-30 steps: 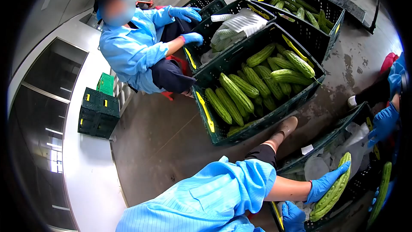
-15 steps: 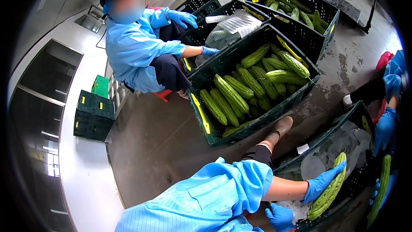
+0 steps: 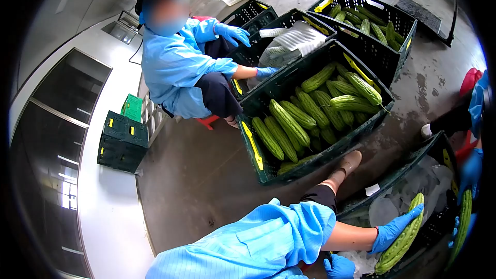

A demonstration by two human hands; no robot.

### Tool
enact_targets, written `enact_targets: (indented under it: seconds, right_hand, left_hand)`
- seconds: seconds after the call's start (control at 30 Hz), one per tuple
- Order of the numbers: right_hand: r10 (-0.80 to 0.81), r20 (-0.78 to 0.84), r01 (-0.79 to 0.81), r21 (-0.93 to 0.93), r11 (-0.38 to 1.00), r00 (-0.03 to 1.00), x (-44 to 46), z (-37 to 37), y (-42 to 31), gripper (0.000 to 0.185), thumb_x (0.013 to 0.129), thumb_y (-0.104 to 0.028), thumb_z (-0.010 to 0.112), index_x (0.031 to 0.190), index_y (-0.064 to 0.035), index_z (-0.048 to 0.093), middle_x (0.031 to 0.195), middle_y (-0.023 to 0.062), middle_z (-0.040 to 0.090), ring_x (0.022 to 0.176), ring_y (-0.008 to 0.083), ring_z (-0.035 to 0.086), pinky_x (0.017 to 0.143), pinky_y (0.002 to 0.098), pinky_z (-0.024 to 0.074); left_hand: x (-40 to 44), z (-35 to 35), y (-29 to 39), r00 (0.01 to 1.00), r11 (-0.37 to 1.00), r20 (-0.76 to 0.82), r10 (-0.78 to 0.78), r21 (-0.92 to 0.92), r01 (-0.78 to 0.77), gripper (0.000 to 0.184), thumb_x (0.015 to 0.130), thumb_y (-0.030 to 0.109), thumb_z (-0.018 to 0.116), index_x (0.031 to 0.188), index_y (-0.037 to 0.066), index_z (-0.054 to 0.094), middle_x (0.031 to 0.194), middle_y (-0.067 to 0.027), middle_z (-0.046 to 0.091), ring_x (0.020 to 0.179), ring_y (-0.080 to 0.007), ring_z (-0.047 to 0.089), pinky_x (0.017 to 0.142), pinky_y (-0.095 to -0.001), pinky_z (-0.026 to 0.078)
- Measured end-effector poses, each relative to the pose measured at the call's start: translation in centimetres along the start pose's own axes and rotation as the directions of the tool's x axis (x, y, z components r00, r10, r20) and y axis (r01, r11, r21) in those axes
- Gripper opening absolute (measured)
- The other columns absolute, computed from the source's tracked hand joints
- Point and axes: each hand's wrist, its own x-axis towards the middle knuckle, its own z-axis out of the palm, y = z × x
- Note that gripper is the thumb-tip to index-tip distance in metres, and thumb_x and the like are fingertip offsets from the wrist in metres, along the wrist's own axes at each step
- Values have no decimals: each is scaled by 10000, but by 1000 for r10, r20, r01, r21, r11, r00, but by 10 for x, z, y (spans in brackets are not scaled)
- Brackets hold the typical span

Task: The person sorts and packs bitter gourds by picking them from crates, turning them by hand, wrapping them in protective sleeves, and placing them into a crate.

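My left hand (image 3: 395, 231), in a blue glove, reaches over the near crate (image 3: 361, 201) and grips a long, bumpy green bitter melon (image 3: 400, 243) held at a slant. My right hand (image 3: 340, 267), also gloved, is at the bottom edge with its fingers curled. White translucent wrapping (image 3: 361, 261) lies beside it; whatever the fingers hold is hidden. Clear plastic bags or sleeves (image 3: 418, 191) fill part of the near crate. Ahead of my shoe stands a large dark green crate (image 3: 274, 175) heaped with bitter melons (image 3: 310, 108).
Across from me a crouching co-worker (image 3: 181, 72) reaches into a crate with white foam netting (image 3: 289, 41). Another crate of melons (image 3: 367, 20) stands behind. At right, another person's gloved hand (image 3: 470, 170) is near a bitter melon (image 3: 461, 222). Stacked crates (image 3: 121, 142) stand by the wall.
The whole view has shifted slightly right and down as my head moved. My left hand still grips the same bitter melon, almost unchanged in pose.
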Motion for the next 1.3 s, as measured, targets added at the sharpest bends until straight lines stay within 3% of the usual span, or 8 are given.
enact_targets:
  seconds: [0.1, 0.2, 0.73, 0.83, 0.87, 0.9, 1.2, 1.3]
  right_hand:
    - [51, 147, -58, 42, 997, 988, 4, -13, 0, 325, 968, -372, 516, 1003, -74, 642, 851, 177, 656, 747, 382, 615, 662, 472, 488]
    - [80, 211, -97, 73, 993, 974, 2, -12, 3, 340, 977, -390, 500, 995, -81, 640, 868, 178, 653, 778, 387, 613, 699, 468, 488]
    - [109, 339, -150, 96, 984, 934, 9, -22, 11, 396, 997, -421, 443, 927, -77, 628, 818, 201, 616, 754, 399, 587, 687, 480, 459]
    - [-3, 9, 3, 32, 999, 1000, 0, -19, 21, 316, 976, -345, 533, 934, -66, 674, 787, 178, 640, 677, 362, 604, 617, 441, 482]
    - [-171, -263, 163, -50, 985, 950, -6, -15, 31, 228, 927, -249, 632, 959, -40, 717, 811, 157, 684, 606, 306, 618, 550, 394, 499]
    - [-182, -321, 173, -56, 983, 930, -8, -19, 31, 223, 922, -242, 638, 958, -37, 719, 813, 156, 687, 601, 300, 618, 546, 390, 500]
    - [-382, -420, 313, -225, 923, 823, 1, -33, 21, 190, 877, -185, 698, 955, -16, 737, 832, 144, 710, 556, 251, 618, 512, 359, 506]
    - [-225, -151, 225, -20, 974, 963, 11, -39, 13, 238, 896, -224, 656, 999, -18, 714, 873, 161, 700, 621, 279, 616, 563, 377, 500]
  left_hand:
    - [11, -7, -4, 997, 999, 66, -25, 28, 23, 695, 842, 755, 511, 1165, 150, 626, 900, -60, 643, 749, -148, 569, 673, -291, 462]
    - [12, -15, -2, 985, 993, 162, -60, 106, 43, 919, 775, 830, 501, 1377, 135, 524, 1153, -93, 620, 966, -193, 557, 863, -332, 432]
    - [32, -20, -11, 960, 990, 262, -97, 120, 67, 912, 804, 818, 471, 1466, 191, 437, 1322, -65, 575, 1101, -180, 536, 949, -320, 406]
    - [26, -18, -10, 973, 991, 220, -70, 125, 43, 906, 810, 815, 466, 1466, 191, 437, 1326, -64, 574, 1101, -176, 540, 952, -314, 402]
    - [24, -18, -8, 971, 991, 227, -73, 127, 45, 907, 812, 813, 465, 1471, 192, 430, 1334, -64, 569, 1111, -176, 536, 959, -312, 397]
    - [23, -18, -8, 969, 991, 234, -76, 126, 47, 908, 813, 812, 464, 1476, 192, 422, 1343, -64, 564, 1121, -176, 533, 966, -311, 393]
    - [21, -17, -8, 941, 994, 322, -106, 58, 92, 913, 803, 815, 471, 1450, 170, 465, 1392, -75, 539, 1223, -218, 489, 1045, -335, 350]
    - [15, -14, -2, 932, 995, 350, -93, 63, 75, 910, 764, 853, 471, 1390, 196, 537, 1299, -96, 592, 1128, -237, 531, 964, -374, 400]
